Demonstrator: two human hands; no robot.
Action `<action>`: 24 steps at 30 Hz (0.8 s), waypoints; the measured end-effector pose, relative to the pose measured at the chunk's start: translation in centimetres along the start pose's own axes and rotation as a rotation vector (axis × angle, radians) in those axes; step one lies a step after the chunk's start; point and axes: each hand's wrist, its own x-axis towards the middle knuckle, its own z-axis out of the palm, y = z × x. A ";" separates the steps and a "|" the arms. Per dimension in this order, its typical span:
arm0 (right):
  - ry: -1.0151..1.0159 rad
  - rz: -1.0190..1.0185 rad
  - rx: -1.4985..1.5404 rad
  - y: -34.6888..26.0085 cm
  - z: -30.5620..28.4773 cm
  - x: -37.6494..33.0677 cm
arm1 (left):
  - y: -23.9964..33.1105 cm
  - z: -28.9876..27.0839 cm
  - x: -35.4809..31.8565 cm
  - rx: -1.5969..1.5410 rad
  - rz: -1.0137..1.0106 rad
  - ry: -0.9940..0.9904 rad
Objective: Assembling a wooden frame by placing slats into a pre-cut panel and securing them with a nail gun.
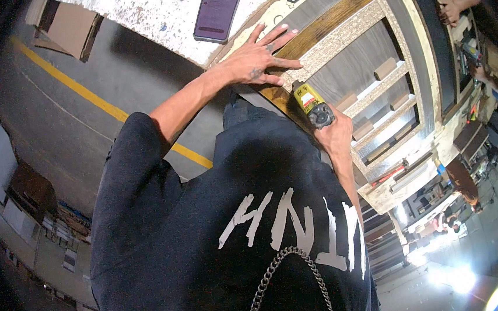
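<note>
My left hand [259, 60] lies with its fingers spread on the corner of a frame, across a brown wood-grain strip [340, 15] and a raw chipboard strip [342, 39]. In my right hand [337, 135] is a yellow and black nail gun [309, 101]. Its nose end points at the brown strip along the frame's near edge, close to my left hand. Whether the nose touches the strip, I cannot tell. Inside the frame, small wooden blocks [385, 69] sit along chipboard crosspieces [383, 82] over a grey wood-grain panel [336, 69].
A phone [220, 10] lies on a white speckled surface [150, 17] at the upper left. Cardboard [69, 30] and a yellow floor line [73, 78] are farther left. At the far right, another person's hand [454, 9] rests by a dark panel [431, 36]. A red-handled tool [388, 175] lies beyond the frame.
</note>
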 end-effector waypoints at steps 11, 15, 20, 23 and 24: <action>-0.012 0.014 0.025 -0.3 -0.3 0.2 | 0.3 -0.2 0.0 0.000 -0.039 -0.024; -0.025 0.030 -0.014 -0.6 -0.3 0.1 | 0.2 -0.1 -0.1 -0.019 -0.037 -0.010; 0.003 0.030 0.056 -0.6 -0.3 0.0 | 0.2 -0.2 0.1 -0.019 -0.018 -0.009; -0.003 0.019 0.049 -0.5 -0.3 0.1 | 0.3 -0.3 0.1 -0.013 -0.029 -0.029; -0.004 0.018 0.050 -0.5 -0.2 0.1 | 0.3 -0.3 0.0 -0.012 -0.038 -0.029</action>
